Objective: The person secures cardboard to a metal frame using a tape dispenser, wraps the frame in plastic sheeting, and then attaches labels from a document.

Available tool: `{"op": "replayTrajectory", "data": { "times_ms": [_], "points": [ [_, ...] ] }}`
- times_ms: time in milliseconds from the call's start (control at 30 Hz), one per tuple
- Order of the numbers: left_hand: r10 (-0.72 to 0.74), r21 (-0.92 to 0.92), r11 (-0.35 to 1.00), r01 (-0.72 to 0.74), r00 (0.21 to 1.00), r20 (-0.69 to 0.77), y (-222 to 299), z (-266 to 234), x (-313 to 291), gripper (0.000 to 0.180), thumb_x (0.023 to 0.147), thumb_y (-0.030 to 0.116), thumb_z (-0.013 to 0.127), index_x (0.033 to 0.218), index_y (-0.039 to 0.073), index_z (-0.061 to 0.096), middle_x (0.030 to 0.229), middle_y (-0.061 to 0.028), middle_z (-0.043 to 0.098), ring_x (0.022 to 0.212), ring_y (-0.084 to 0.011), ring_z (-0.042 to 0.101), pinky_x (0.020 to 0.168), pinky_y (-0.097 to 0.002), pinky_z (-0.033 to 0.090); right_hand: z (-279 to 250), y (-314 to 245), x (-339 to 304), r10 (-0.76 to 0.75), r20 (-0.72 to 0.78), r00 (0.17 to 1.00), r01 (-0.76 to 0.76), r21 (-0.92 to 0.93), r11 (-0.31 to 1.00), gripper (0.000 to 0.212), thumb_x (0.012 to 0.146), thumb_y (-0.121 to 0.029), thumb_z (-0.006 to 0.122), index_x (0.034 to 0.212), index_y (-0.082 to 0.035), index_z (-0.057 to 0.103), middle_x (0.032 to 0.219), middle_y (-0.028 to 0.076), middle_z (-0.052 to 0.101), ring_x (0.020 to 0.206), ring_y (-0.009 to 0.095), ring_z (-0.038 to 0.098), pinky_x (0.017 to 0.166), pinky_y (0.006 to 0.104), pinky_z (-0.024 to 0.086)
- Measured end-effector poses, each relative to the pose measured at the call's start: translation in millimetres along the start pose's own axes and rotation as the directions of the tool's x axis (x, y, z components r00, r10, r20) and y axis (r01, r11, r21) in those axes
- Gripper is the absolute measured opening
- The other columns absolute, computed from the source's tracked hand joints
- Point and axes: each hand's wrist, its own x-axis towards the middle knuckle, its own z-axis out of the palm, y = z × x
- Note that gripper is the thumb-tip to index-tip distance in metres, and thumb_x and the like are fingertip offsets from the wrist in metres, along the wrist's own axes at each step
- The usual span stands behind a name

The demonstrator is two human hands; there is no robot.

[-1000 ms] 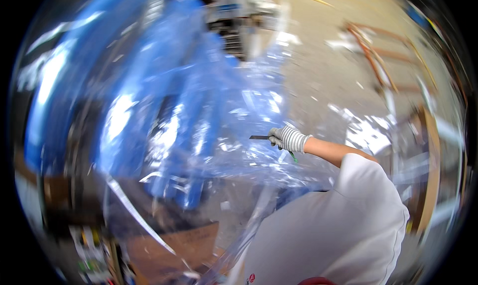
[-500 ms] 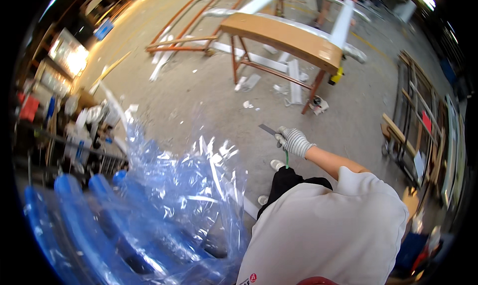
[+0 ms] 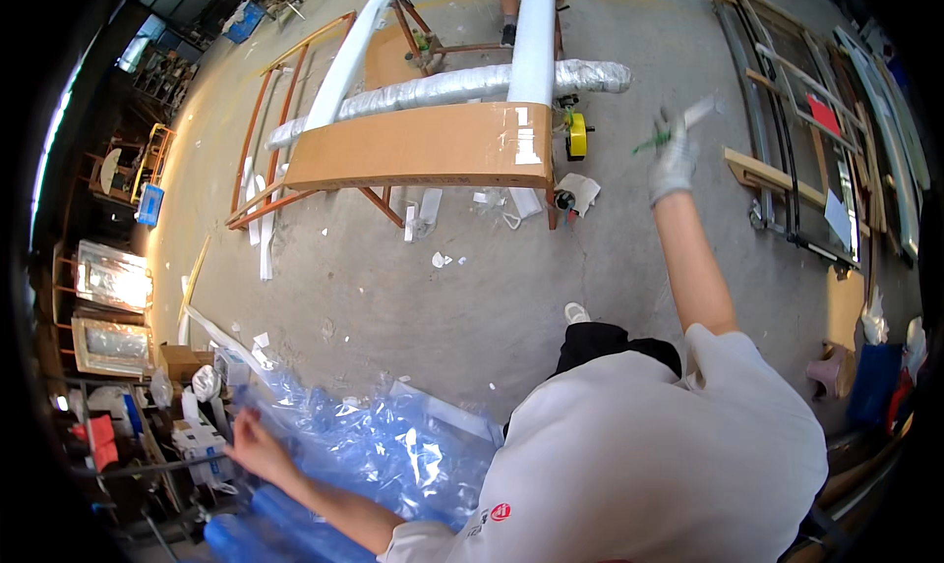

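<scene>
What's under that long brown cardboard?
Reddish-brown legs show below the long brown cardboard, and white scraps lie on the floor nearby. Whatever is right beneath it or inside is covered, so I can't tell.

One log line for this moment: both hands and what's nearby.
Left hand: bare, blurred, grip unclear, near bluish plastic film | Right hand: gloved, holding blurred flat tool | Ahead: long cardboard piece

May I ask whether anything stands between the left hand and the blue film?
Nothing visible stands between them: the left hand, blurred, shows by the left edge of the film, and its forearm crosses in front of it in this view. Whether hand and film touch, I cannot tell.
</scene>
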Motion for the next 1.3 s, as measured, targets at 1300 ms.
{"op": "replayTrajectory", "data": {
  "times_ms": [1300],
  "points": [
    [-0.415,-0.616,0.682,0.394,0.902,0.119,233.8,195.0,63.7,0.029,0.085,0.017,0.057,0.101,-0.007,0.061,0.094,-0.0157,0.063,0.087,-0.0179,0.059,0.085,-0.0294,0.045,16.8,220.4,207.6,0.549,0.337,0.765,0.138,-0.919,0.37,0.032,0.078,-0.027,0.059,0.098,-0.001,0.057,0.088,0.01,0.06,0.083,0.022,0.057,0.075,0.0331,0.046]
  ]
}}
